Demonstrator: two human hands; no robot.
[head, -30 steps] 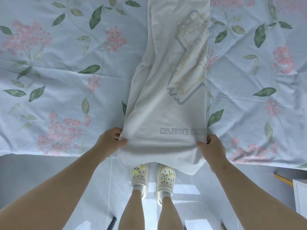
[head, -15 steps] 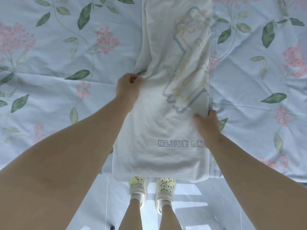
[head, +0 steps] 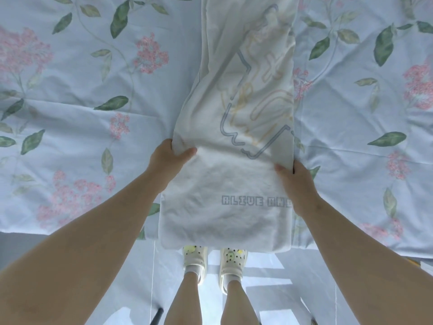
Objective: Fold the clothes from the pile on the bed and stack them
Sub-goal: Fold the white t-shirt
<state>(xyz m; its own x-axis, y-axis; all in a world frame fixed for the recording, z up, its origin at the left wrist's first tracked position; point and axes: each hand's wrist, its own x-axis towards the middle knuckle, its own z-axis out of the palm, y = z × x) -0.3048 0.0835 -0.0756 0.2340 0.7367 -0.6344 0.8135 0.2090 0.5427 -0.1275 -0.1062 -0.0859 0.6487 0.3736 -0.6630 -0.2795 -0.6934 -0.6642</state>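
Note:
A white T-shirt (head: 234,184) with a grey and yellow line print and grey lettering lies folded into a long strip down the middle of the bed, its near end hanging over the bed's edge. My left hand (head: 168,156) grips the strip's left edge, thumb on top. On the opposite edge, level with the left, my right hand (head: 296,181) pinches the cloth with its thumb on top. The strip's far end runs out of view at the top.
The bed is covered by a pale blue sheet (head: 93,113) printed with pink flowers and green leaves. Its near edge runs across the lower part of the view. Below it are the pale floor and my feet in white clogs (head: 215,261).
Both hands left the shirt's near end and took hold of its side edges farther up. The left hand reached higher, then came back level with the right.

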